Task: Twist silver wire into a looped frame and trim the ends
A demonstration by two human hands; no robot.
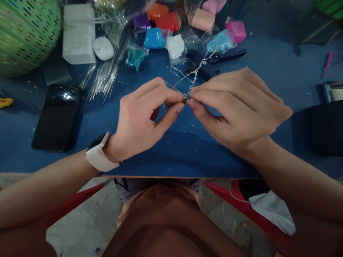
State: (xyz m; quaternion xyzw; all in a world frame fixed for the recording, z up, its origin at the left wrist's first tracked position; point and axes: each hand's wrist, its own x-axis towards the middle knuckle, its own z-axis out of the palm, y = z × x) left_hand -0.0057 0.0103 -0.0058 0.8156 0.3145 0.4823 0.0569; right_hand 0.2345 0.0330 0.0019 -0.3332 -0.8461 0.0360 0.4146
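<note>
A twisted silvery wire figure [196, 74] is held above the blue table, its strands wound together and branching upward. My left hand [146, 114] pinches its lower end between thumb and forefinger. From the other side, my right hand [235, 107] pinches the same wire close by, so the fingertips of both hands nearly meet. A loose wire loop shows beside the left fingers. Behind the wire figure lies a dark-handled tool, probably pliers [227, 56], partly hidden. The exact spot where the fingers grip is too small to make out.
Bags of coloured clay [154, 38] lie along the back. Left of them are a bundle of straight wires [105, 76], a white box [79, 34], a white rounded object [103, 48] and a green basket [28, 35]. A black phone [57, 117] rests near my left forearm.
</note>
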